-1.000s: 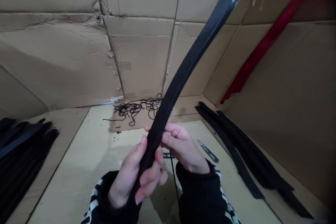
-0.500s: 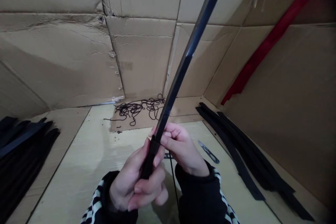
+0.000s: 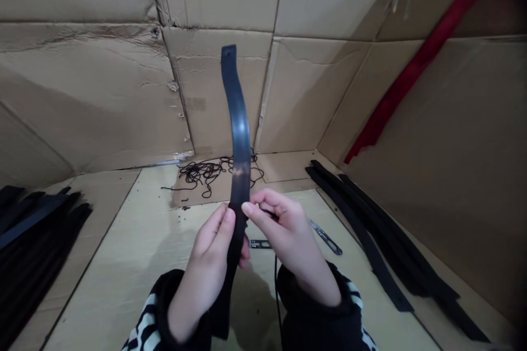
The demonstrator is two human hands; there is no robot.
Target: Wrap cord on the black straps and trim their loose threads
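Note:
A long black strap stands upright in front of me, its far end with a small hole curving up to the left. My left hand grips the strap's lower part, fingers wrapped round it. My right hand pinches the strap's edge just above, thumb and forefinger pressed together on it. A thin black cord hangs down between my wrists.
Cardboard walls surround a cardboard floor. A tangle of black cord lies at the back. Stacked black straps lie at the left, more straps at the right. A small metal clipper lies near my right hand. A red bar leans on the right wall.
The strap has swung from leaning up to the right to standing upright and curving left, and has slid down through my hands. My left fingers have shifted their hold.

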